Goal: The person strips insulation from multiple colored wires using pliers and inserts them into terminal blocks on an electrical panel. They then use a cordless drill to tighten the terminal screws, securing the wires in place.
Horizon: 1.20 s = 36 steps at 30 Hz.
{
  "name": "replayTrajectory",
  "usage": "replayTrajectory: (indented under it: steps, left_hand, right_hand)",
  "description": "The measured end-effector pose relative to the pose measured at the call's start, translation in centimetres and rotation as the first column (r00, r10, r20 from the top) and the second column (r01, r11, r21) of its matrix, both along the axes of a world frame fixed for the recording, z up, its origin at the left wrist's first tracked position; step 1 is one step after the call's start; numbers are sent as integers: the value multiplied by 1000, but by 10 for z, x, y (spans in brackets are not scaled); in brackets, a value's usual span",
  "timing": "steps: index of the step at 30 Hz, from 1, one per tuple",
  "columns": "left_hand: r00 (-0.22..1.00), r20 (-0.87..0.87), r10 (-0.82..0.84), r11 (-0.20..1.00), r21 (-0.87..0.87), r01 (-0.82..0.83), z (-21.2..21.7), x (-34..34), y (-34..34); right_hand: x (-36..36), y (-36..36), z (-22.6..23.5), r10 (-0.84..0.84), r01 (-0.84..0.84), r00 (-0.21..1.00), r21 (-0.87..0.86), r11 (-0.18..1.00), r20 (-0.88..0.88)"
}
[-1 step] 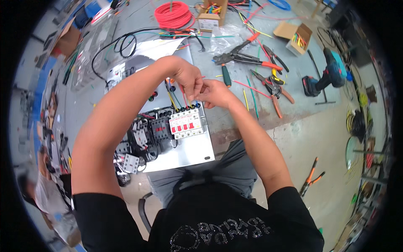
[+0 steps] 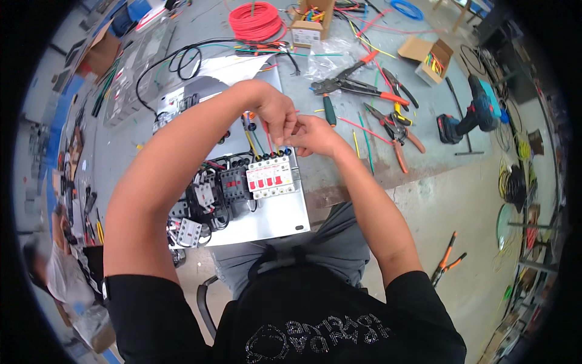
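My left hand (image 2: pixel 280 119) and my right hand (image 2: pixel 313 136) meet above the top terminals of a white circuit breaker (image 2: pixel 270 178) with red toggles. Fingertips of both are pinched together on thin wires rising there; which wire each one grips is partly hidden. A green wire (image 2: pixel 259 144) and a red wire (image 2: pixel 270 142) run up from the terminals on the left. A blue wire (image 2: pixel 287 150) comes out at the right end, just under my right fingers. Beside the breaker, black contactors (image 2: pixel 234 184) sit on a white mounting plate (image 2: pixel 267 224).
Beyond my hands lie a green-handled screwdriver (image 2: pixel 329 110), a large crimping tool (image 2: pixel 345 84) and wire strippers (image 2: pixel 395 130). A cordless drill (image 2: pixel 476 112) rests at the right. Further back are a red wire coil (image 2: pixel 254 21) and open cardboard boxes (image 2: pixel 431 59). Another person (image 2: pixel 63 267) is at far left.
The view has shifted slightly, so the bench things appear a little further right. Both hands keep their pinch above the breaker.
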<state>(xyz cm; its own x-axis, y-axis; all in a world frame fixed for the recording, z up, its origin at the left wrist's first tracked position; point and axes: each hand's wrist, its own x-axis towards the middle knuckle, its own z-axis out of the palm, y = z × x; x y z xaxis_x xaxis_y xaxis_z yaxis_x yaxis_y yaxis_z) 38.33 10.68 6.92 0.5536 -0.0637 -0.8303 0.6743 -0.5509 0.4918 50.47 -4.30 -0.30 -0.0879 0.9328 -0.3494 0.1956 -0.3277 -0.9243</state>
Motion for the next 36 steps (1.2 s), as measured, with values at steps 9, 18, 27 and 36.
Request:
replayTrajectory:
  steps: [9,18,27,36]
  left_hand:
    - [996,22,92,995,-43,-91,-6,-15,6]
    - [981,184,55,998,22,-60,-2,-23,-1]
    - [976,168,-136,974,205,100,9,-11,-13]
    - [916,250,-315,847,509,153,21,-12,-41]
  right_hand:
    - [-12,6,3,-7,18,993,-95,995,118]
    - [-5,12,-3,12,-5,999,-155,988,40]
    - [-5,10,6,3,-3,1000,-157,988,1]
    - [-5,12,4,35,-25,997,-150,988,65]
